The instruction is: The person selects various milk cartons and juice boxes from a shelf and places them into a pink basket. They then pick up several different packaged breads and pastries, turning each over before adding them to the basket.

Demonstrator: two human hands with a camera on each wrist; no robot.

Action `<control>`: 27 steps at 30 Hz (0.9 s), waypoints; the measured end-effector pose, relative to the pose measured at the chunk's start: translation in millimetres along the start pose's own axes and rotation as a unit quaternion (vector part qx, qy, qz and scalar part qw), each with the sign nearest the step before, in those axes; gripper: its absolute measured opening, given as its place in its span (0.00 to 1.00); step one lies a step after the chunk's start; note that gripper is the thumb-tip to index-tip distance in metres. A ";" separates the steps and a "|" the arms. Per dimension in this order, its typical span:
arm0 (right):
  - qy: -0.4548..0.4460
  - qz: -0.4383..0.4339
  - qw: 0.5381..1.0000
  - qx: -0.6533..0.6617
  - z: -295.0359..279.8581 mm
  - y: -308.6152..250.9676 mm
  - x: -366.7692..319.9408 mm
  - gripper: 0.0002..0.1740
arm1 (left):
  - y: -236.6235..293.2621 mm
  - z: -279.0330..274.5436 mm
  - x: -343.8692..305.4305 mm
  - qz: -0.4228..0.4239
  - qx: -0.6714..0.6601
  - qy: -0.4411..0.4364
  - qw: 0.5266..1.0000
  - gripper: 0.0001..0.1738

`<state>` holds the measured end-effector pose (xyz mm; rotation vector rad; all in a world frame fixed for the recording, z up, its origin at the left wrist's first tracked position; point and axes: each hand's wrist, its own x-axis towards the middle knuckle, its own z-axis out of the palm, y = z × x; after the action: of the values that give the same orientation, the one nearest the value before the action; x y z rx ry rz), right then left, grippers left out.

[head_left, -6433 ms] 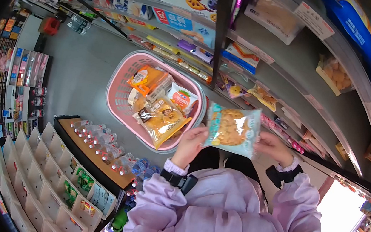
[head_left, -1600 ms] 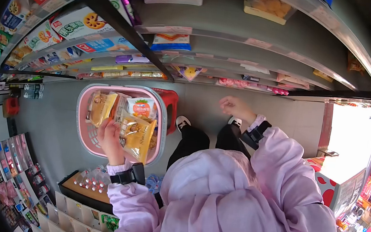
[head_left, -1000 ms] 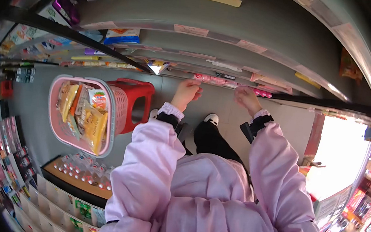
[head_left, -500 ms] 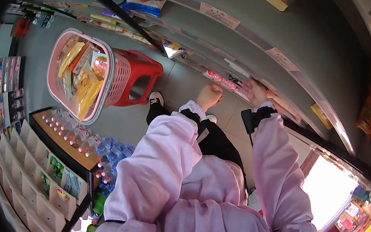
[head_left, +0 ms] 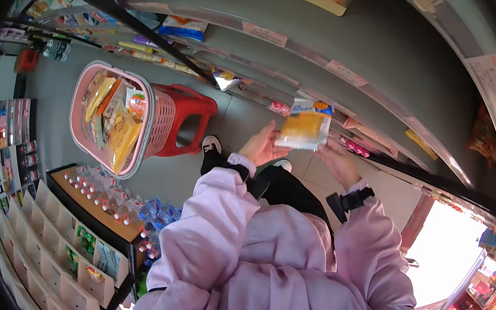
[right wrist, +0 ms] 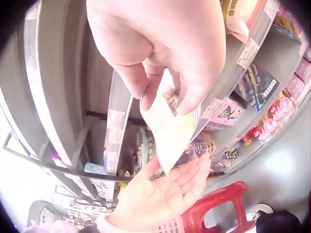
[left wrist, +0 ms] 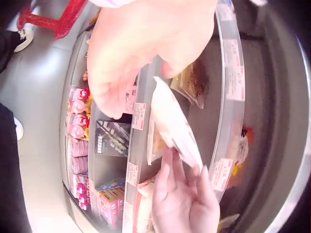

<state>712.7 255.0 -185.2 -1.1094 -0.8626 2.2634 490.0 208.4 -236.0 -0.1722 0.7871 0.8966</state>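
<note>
A flat packet of yellow bread (head_left: 304,128) in clear and white wrapping with a blue-printed top is held up before the lower shelves. My right hand (head_left: 340,160) pinches it by one edge, fingertips and thumb on either side in the right wrist view (right wrist: 165,111). My left hand (head_left: 260,144) is at the packet's other side, palm turned up and fingers extended (right wrist: 160,196). In the left wrist view the packet (left wrist: 172,121) appears edge-on between both hands. To the left, a pink basket (head_left: 147,136) contains several bagged breads.
A red plastic stool (head_left: 193,125) stands right beside the basket. Curved grey shelves (head_left: 395,61) with price tags run along the front and right. Bottled drinks (head_left: 104,190) stand on a low wooden-topped table, by white compartment racks (head_left: 46,235) at lower left.
The light-blue packet held earliest is out of my hands. Half a second ago my right hand was in at the shelf; now it holds the yellow bread packet before me, and my left hand has opened.
</note>
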 end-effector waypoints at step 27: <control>-0.436 -0.090 0.836 -0.320 390.8 -2.8 126.1 0.11 | 162.9 -160.7 -300.5 0.353 -0.194 0.047 0.914 0.23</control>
<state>323.2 210.1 -63.3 -0.0817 -2.0880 2.3310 168.8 48.9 -117.6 -0.2875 0.7599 1.7468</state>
